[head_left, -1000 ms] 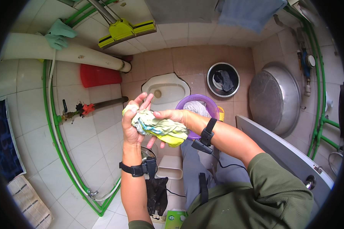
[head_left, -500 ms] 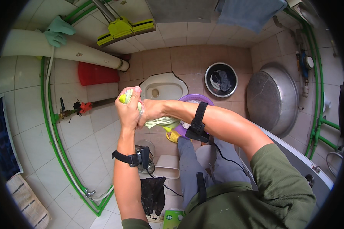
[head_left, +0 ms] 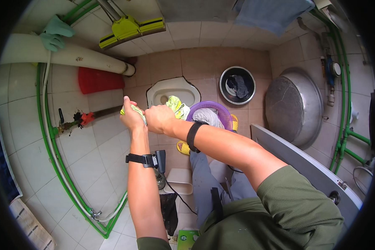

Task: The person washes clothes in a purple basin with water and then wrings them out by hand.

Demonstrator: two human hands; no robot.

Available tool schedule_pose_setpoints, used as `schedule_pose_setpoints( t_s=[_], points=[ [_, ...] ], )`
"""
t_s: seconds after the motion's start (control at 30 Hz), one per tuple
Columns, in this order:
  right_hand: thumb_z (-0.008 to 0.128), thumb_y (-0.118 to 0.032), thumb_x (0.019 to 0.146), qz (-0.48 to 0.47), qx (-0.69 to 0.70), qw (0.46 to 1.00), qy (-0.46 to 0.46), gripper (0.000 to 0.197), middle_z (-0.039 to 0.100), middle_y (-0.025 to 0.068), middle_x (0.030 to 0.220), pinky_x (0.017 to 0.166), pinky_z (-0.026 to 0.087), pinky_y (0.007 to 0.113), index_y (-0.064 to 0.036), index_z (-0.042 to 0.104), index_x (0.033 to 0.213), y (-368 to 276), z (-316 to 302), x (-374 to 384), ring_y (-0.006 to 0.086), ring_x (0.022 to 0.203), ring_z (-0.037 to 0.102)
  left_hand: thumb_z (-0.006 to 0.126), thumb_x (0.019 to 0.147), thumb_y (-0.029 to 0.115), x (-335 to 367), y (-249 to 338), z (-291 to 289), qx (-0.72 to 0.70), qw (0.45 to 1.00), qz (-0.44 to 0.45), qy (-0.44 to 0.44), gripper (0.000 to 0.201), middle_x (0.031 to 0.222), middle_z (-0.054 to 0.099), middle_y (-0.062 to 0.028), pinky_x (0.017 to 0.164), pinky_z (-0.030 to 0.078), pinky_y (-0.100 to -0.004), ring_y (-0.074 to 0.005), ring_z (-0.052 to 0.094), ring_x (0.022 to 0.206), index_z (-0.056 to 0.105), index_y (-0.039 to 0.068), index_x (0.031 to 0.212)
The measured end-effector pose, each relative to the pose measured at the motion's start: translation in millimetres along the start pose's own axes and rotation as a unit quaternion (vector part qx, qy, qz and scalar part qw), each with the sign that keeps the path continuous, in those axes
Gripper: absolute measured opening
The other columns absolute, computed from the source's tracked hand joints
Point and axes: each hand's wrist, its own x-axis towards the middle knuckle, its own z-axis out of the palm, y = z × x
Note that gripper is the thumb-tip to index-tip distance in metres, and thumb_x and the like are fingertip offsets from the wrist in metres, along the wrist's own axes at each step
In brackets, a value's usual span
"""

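Observation:
A wet-looking yellow-green and white cloth is gripped in both of my hands, which are close together in front of me at the left. My left hand is closed round one end, and a bit of yellow-green shows between its fingers. Beside it, my right hand makes a fist round the cloth, knuckles up. The loose bunched part sticks out past the right fist, over the near edge of the squat toilet. Cloth inside the fists is hidden.
Right of the cloth, a purple basin holds pale grey laundry. Farther back stands a dark basin with dark cloth in it. A large metal tub leans on the right wall. Near my left forearm is a white stool-like container.
My right hand has turned over, knuckles now upward. The loose cloth has swung from below my right wrist to beyond the fist, uncovering more of the purple basin.

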Motion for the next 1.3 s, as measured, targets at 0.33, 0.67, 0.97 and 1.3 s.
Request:
schedule_pose_setpoints(
  t_s=[0.33, 0.67, 0.97, 1.3],
  points=[
    [0.073, -0.028, 0.068, -0.010, 0.170, 0.977, 0.127, 0.053, 0.065, 0.0280, 0.092, 0.078, 0.050, 0.050, 0.0041, 0.048, 0.102, -9, -38, -6, 0.0447, 0.088, 0.063, 0.045, 0.089, 0.070, -22, -3, -39, -0.071, 0.952, -0.044, -0.295, 0.083, 0.144, 0.043, -0.0088, 0.110, 0.030, -0.0433, -0.0260, 0.040, 0.133, 0.035, 0.009, 0.145],
    [0.044, -0.034, 0.090, -0.259, 0.034, 0.945, 0.196, 0.044, 0.060, 0.0172, 0.126, 0.101, 0.039, 0.042, -0.0014, 0.070, 0.104, 15, -66, -14, 0.0336, 0.128, 0.045, 0.065, 0.090, 0.033, -14, -1, -45, -0.142, 0.927, -0.173, -0.300, 0.055, 0.129, 0.057, -0.0094, 0.099, 0.047, -0.0395, -0.0226, 0.056, 0.117, 0.047, 0.010, 0.136],
    [0.053, -0.073, 0.083, 0.075, 0.760, 0.627, -0.150, 0.098, 0.042, 0.0186, 0.144, 0.100, 0.038, 0.064, -0.0098, 0.022, 0.151, 93, -19, -28, 0.0341, 0.131, 0.044, 0.058, 0.082, 0.014, -31, 23, -25, -0.274, 0.871, -0.183, -0.364, 0.018, 0.065, 0.044, -0.0022, 0.077, 0.049, -0.0309, -0.0142, 0.050, 0.068, 0.055, 0.002, 0.095],
    [0.077, -0.006, 0.078, -0.020, 0.596, 0.689, -0.412, 0.040, 0.065, 0.0123, 0.099, 0.061, 0.059, 0.032, 0.0010, 0.057, 0.112, 37, -41, -26, 0.0255, 0.088, 0.069, 0.067, 0.080, 0.004, -48, 24, -5, 0.166, 0.904, 0.201, -0.340, 0.034, 0.100, 0.068, -0.0070, 0.082, 0.050, -0.0283, -0.0190, 0.065, 0.093, 0.063, 0.000, 0.114]
  ],
)
